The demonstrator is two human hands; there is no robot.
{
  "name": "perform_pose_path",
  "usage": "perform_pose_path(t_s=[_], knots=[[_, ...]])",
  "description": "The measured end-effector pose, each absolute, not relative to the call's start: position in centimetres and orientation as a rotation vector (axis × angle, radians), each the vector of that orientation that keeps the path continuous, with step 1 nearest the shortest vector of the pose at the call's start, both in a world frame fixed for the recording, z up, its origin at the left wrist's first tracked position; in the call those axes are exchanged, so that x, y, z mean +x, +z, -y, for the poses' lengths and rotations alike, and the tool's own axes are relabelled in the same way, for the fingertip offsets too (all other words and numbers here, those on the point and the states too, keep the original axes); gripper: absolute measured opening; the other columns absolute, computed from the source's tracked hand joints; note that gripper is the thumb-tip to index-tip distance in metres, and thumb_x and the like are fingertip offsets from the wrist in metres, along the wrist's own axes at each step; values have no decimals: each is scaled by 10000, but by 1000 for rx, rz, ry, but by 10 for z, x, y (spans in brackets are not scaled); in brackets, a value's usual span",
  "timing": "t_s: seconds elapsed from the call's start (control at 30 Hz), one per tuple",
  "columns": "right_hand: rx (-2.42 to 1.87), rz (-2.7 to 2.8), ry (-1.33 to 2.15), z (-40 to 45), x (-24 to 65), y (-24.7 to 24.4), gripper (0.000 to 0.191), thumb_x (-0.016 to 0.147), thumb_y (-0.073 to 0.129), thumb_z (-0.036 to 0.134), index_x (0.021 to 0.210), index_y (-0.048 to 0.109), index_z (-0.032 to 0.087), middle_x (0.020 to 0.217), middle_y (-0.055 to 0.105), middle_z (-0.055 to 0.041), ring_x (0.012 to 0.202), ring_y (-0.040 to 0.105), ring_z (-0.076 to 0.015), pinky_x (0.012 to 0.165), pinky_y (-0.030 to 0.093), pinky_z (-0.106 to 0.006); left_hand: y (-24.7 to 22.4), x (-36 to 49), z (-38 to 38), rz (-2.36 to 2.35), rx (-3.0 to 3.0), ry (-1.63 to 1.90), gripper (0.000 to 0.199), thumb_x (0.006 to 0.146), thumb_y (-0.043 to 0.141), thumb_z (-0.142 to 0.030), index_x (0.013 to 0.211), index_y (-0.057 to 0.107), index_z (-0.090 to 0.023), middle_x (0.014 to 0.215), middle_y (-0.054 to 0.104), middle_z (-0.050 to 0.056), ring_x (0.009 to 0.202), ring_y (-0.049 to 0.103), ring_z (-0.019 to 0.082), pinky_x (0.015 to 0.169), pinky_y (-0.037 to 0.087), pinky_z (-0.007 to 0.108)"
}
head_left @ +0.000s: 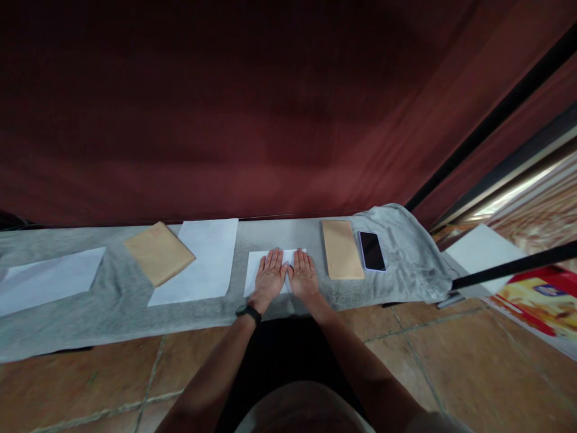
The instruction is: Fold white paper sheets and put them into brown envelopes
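L hand [270, 278] & R hand [303, 275] flat on white paper [252, 270], fingers extended, narrow gaps, gripping nothing; paper prob. light, thin, easily creased—pinch gently @ edges.

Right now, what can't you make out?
In the head view:
Small paper: parts covered by the left hand and right hand.
Large paper: its left side, partly under a brown packet.
Far-left paper: its end, cut off by the left edge.
Red box: its lettering, too small and blurred.
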State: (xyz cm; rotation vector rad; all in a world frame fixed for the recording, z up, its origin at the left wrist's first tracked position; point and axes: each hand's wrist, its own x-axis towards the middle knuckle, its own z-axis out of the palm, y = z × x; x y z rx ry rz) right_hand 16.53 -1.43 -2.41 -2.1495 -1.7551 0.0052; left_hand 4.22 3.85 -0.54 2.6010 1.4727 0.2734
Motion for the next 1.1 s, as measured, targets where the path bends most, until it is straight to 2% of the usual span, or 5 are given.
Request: perform_pose_path(t_s=[0.53,0.67,0.77,0.87,1.1], knots=[[-2077,1678,-68,13,165,-30,585,1061,369,365,1529,417,17,1575,424,-233,1484,391,-323,1216,285,-521,-19,4,-44,-1824,2503,410,639,1047,267,-399,1560,352,-28,1614,376,201,1529,308,294,1253,248,483],[-2123,1608,19,3,151,-23,565,1075,313,366,1512,459,40,1565,443,-219,1471,415,-320,1216,272,-535,-13,4,-42,-1810,2525,386,592,1040,296,-365,1561,388,-99,1631,351,185,1533,297,311,1240,260,524],[-2055,1747,139,-4,134,-15,551,1086,275,365,1521,462,85,1604,402,-151,1492,389,-276,1244,241,-490,-6,4,-40,-1794,2539,341,557,1035,315,-335,1562,406,-178,1652,322,158,1540,279,317,1229,264,552],[-2002,1840,194,-8,122,-12,544,1091,262,364,1529,455,106,1616,387,-117,1509,360,-255,1261,208,-472,-1,4,-39,-1783,2537,296,545,1032,325,-309,1559,412,-202,1663,299,154,1544,267,319,1230,259,546],[-2052,1813,107,-5,134,-20,580,1071,352,365,1549,393,39,1629,331,-178,1527,321,-267,1257,223,-463,0,6,-39,-1805,2473,231,553,1042,329,-340,1575,382,-198,1678,267,134,1556,236,302,1250,213,524]])
